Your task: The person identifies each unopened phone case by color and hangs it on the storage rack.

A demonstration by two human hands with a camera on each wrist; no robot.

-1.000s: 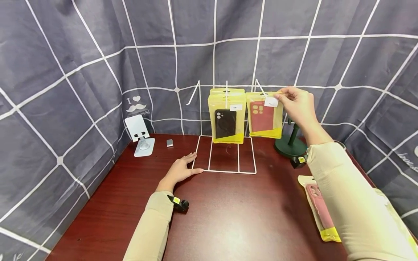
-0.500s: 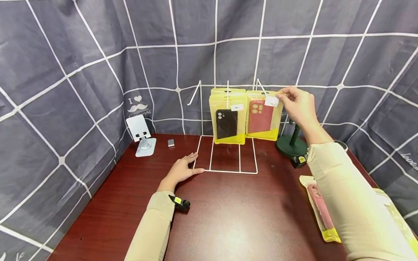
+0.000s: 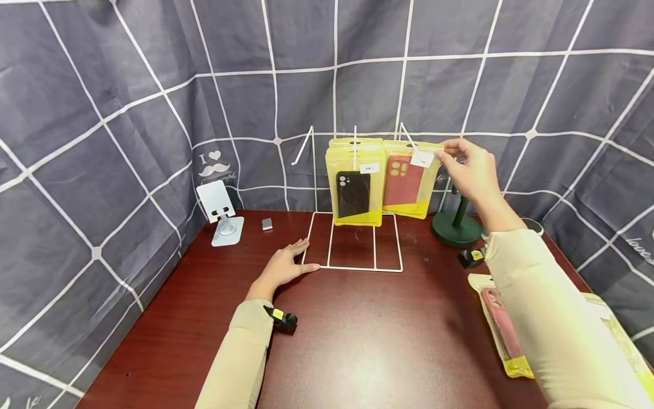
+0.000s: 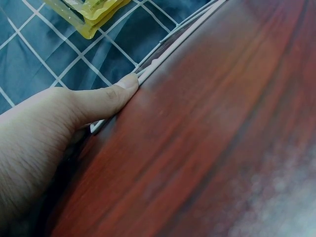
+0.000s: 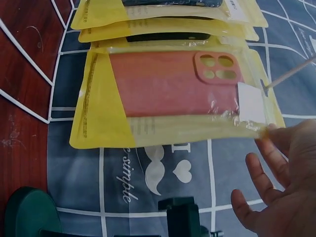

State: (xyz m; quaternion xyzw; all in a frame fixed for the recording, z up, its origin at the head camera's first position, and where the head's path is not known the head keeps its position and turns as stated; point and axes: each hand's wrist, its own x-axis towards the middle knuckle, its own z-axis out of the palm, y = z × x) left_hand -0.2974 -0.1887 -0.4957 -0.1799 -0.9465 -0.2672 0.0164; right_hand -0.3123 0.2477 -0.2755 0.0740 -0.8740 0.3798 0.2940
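Observation:
A pink phone case in a yellow-edged clear pouch [image 3: 403,182] hangs on the right hook of a white wire rack [image 3: 364,269]. My right hand [image 3: 472,170] pinches the pouch's upper right corner between thumb and index finger; in the right wrist view the other fingers are spread apart from it. The hook passes through the pouch's hole beside a white label [image 5: 251,102]. On the middle hook hang pouches, the front one with a black phone case [image 3: 353,193]. My left hand [image 3: 281,268] rests at the rack base's front left corner, thumb on the wire [image 4: 148,71], fingers extended.
The rack's left hook [image 3: 302,146] carries nothing. A white phone stand [image 3: 225,221] and a small grey block [image 3: 267,224] are at the back left. A green round-based stand [image 3: 456,228] is behind my right wrist. More pouched cases [image 3: 503,329] lie at the right, partly under my sleeve.
The pink case's pouch has shifted left and tilted, its lower end swinging towards the middle pouches. My right hand has moved slightly right, still pinching the corner. My left hand stays put.

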